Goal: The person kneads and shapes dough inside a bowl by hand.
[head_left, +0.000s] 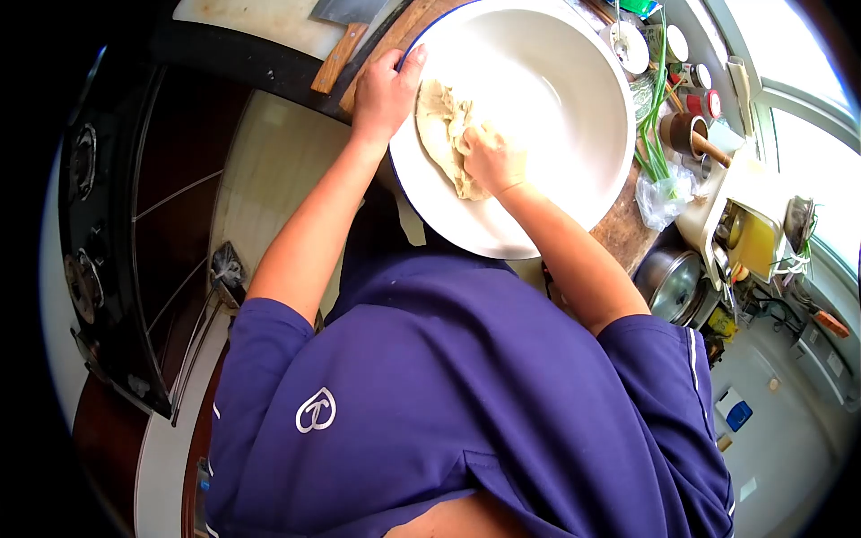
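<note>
A large white enamel basin [583,117] with a blue rim stands tilted at the counter's edge before me. Inside it, against the left wall, lies a lump of pale dough [438,134] with an uneven, folded surface. My left hand [386,97] is closed on the basin's left rim, its thumb over the edge beside the dough. Pressed into the dough's right side is my right hand [493,160], with its fingers curled and their tips hidden.
A cleaver [345,40] with a wooden handle lies at the upper left by a pale cutting board [260,25]. Green onions [657,125], jars [704,103] and a brown mortar [683,134] crowd the right side. A steel pot [674,285] sits lower right; a black stove [99,242] is at left.
</note>
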Demonstrator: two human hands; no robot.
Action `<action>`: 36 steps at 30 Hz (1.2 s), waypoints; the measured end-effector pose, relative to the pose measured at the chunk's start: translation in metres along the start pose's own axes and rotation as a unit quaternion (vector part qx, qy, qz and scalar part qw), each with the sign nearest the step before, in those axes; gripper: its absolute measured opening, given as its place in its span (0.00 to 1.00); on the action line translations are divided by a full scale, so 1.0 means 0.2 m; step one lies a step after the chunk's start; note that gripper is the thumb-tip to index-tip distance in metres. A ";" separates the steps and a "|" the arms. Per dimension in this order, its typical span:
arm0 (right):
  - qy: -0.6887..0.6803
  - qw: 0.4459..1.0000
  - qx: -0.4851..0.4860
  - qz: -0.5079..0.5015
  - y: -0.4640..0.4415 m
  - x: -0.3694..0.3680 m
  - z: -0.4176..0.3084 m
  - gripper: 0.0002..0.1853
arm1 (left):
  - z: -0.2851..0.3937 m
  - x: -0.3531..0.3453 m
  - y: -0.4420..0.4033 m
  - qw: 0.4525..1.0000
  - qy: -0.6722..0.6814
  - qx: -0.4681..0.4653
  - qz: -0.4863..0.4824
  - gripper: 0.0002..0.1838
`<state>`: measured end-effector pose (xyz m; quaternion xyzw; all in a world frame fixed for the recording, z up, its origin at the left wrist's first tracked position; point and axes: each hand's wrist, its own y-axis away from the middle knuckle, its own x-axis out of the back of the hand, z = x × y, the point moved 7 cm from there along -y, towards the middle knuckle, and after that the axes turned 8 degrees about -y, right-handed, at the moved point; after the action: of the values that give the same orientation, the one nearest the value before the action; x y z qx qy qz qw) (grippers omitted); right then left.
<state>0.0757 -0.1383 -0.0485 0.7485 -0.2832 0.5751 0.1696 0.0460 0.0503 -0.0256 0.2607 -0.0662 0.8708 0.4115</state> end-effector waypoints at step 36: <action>-0.338 0.939 -0.032 0.053 -0.09 0.29 0.08 0.13 | -0.07 -0.02 -0.02 0.998 -0.056 0.017 0.025 0.31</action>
<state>0.1100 -0.1470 0.0044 0.8768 -0.3816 0.2869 0.0571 0.0451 0.0552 -0.0390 0.3143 -0.0809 0.8657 0.3811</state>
